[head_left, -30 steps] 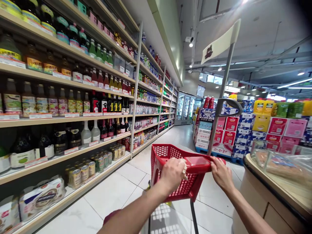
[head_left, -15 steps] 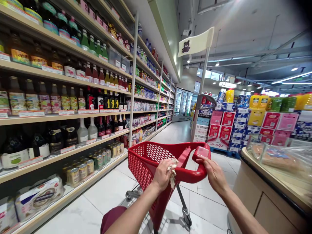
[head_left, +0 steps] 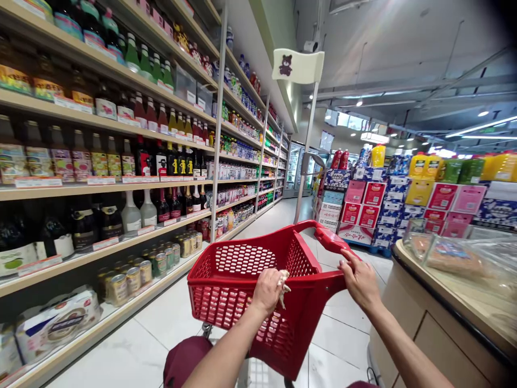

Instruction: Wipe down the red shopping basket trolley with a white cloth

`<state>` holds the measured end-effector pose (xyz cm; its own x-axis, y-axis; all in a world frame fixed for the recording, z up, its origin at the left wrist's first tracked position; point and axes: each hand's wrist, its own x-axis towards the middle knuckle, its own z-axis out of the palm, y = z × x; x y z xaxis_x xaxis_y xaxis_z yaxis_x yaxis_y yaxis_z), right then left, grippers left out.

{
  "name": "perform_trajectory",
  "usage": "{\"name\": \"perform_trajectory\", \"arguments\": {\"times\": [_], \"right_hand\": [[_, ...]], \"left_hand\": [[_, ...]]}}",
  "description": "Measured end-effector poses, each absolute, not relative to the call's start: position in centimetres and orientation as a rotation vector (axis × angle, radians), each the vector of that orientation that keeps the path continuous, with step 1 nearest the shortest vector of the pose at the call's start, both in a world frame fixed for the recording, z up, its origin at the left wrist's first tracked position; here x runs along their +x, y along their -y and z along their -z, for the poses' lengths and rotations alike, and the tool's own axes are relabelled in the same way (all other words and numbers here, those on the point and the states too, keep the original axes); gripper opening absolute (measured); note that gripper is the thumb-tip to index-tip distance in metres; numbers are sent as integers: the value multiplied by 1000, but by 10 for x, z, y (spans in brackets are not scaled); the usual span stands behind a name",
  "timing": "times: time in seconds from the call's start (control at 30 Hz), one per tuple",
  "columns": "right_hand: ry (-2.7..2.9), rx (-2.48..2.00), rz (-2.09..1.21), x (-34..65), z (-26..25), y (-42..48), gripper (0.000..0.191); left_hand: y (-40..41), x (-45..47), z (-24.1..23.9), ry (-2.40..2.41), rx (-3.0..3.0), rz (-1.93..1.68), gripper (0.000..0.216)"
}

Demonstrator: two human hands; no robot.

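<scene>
A small red shopping cart (head_left: 299, 318) with a perforated basket stands right in front of me, turned side-on. My left hand (head_left: 267, 291) is closed on a crumpled whitish cloth or tissue (head_left: 284, 280), pressed at the basket's near top rim. At the cart's right end, my right hand (head_left: 361, 281) grips the red handle (head_left: 329, 240) near where it meets the side. A pole on the cart's far side carries a cream flag (head_left: 299, 66) with a dark bear on it. The basket's floor is mostly hidden by its near wall.
Long shelves (head_left: 113, 180) of bottles and cans run along the left. A rounded counter (head_left: 436, 318) with packaged food on top stands close on the right. Beyond the cart are stacked drink cartons (head_left: 359, 207) on a pallet, and white tiled floor (head_left: 149, 345) lies around it.
The cart has swung round so its long side now faces me, its handle end turning away. Its flag pole has shifted left. Both hands have stayed on the cart.
</scene>
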<state>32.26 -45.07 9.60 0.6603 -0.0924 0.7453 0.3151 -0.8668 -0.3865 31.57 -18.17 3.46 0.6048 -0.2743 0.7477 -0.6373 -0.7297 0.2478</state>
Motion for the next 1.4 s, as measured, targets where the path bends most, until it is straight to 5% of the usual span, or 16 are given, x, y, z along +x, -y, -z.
{"name": "perform_trajectory", "arguments": {"times": [0.3, 0.57, 0.8, 0.93, 1.2, 1.4], "right_hand": [[189, -2450, 1203, 339, -90, 462, 44], [10, -2489, 1268, 335, -90, 477, 45], [-9, -2476, 1447, 329, -84, 480, 48], [100, -2461, 1525, 323, -80, 487, 44], [619, -2459, 1457, 306, -79, 386, 38], [516, -2356, 1420, 295, -47, 403, 34]], "left_hand": [[236, 328, -46, 751, 2330, -907, 23], [116, 322, -23, 754, 2516, -878, 23], [184, 324, -35, 808, 2495, -697, 20], [146, 317, -34, 718, 2544, -709, 25], [185, 323, -32, 794, 2448, -662, 22], [92, 307, -33, 351, 2326, -669, 22]]}}
